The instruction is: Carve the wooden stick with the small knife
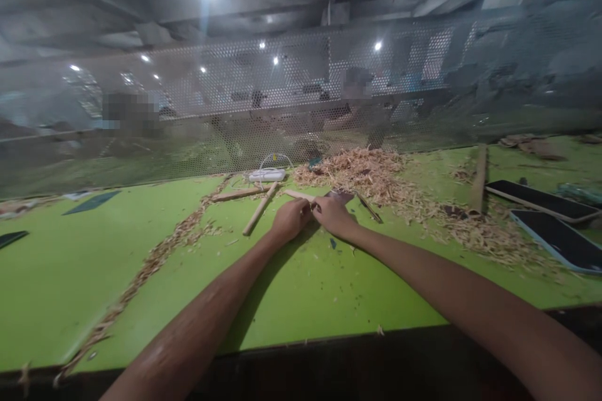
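Note:
My left hand (290, 219) is closed, its fingers curled around a thin pale wooden stick (295, 194) whose end shows beyond the knuckles. Right against it, my right hand (335, 218) has its fingers pinched together at the stick's near end; what lies inside that pinch is hidden. A brownish sheet (346, 196) shows just behind the right knuckles, and I cannot tell whether the hand touches it. To the left of my hands, a wooden stick (260, 210) lies slanted on the green table (301, 301), close to another wooden strip (239, 194).
Wood shavings (367, 168) are heaped behind and to the right. Two phones (545, 197) and an upright wooden strip (480, 178) lie at the right. A white power strip (266, 175) sits by the mesh screen (291, 94). Dark thin tool (369, 207) beside my right hand.

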`<state>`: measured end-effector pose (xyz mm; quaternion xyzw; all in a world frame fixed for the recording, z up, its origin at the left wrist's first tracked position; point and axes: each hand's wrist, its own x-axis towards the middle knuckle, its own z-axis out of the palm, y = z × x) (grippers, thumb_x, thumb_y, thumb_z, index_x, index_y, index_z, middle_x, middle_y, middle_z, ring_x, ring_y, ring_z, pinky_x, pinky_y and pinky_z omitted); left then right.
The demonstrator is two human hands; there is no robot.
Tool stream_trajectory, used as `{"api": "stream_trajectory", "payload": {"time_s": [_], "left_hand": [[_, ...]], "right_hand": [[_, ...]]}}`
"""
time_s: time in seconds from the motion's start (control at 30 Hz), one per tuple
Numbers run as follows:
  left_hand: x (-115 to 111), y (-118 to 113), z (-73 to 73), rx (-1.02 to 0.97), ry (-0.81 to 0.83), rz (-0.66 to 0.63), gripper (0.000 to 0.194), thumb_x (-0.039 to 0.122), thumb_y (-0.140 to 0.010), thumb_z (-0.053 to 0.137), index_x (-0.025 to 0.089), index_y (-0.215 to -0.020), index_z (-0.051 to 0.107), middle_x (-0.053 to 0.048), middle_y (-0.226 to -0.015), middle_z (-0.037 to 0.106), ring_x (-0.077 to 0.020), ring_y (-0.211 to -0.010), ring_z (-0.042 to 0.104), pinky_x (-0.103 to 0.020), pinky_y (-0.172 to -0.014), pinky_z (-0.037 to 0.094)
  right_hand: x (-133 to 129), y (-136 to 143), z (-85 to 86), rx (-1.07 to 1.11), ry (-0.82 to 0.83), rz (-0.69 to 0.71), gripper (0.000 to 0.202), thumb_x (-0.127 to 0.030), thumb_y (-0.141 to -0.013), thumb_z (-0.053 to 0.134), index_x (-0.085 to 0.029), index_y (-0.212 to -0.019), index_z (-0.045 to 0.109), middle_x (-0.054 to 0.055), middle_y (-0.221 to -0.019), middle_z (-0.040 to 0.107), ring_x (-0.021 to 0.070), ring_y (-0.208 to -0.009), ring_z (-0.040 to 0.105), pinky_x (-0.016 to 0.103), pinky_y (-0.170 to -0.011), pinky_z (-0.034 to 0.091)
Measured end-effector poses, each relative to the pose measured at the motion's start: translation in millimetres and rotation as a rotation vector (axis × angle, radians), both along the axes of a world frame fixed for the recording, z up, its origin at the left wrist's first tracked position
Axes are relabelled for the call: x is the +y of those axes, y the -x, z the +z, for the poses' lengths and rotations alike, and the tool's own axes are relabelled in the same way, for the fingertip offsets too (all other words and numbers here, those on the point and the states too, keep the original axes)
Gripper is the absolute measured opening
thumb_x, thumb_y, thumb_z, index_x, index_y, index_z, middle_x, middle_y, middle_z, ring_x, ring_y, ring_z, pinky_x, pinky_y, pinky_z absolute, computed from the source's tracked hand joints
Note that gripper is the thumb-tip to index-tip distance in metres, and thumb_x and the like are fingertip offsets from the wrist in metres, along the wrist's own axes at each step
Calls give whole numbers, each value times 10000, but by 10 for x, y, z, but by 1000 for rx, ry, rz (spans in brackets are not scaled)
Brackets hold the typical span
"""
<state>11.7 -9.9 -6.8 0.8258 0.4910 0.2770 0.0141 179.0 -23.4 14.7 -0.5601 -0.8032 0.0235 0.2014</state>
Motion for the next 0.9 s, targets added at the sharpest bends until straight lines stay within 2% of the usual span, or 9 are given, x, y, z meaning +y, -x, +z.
{"api": "stream_trajectory", "payload": {"time_s": [0.17, 0.3, 0.57, 0.9], "left_hand": [[-19, -15, 32, 14, 23, 9, 113, 180, -940, 610, 172, -899, 715, -90, -913, 747, -219, -775, 631, -296, -688, 418], [-14, -11, 29, 14, 15, -9, 117, 160, -930, 611, 168, -917, 727, -89, -923, 753, -217, -790, 636, -290, -695, 428], [-3, 16, 5, 9, -5, -48, 134, 161, -930, 602, 170, -900, 732, -87, -942, 756, -213, -803, 633, -295, -723, 436], [25, 16, -30, -44, -10, -2, 102, 129, -914, 613, 178, -862, 685, -58, -870, 722, -193, -736, 597, -283, -676, 401]], "right_hand": [[-20, 7, 8, 8, -10, 15, 251, -188, -1015, 559, -96, -1119, 767, 124, -980, 757, 185, -879, 633, 267, -748, 419], [-15, 8, 11, 25, 9, 17, 237, -168, -1022, 546, -116, -1110, 759, 96, -946, 747, 170, -830, 623, 254, -718, 416], [57, -12, -26, 63, 41, 53, 180, -145, -954, 598, -117, -1019, 763, 80, -904, 739, 177, -831, 617, 262, -749, 425], [6, 0, -13, 36, 2, 6, 234, -180, -988, 569, -141, -1079, 781, 98, -932, 748, 196, -862, 629, 280, -783, 440]]}}
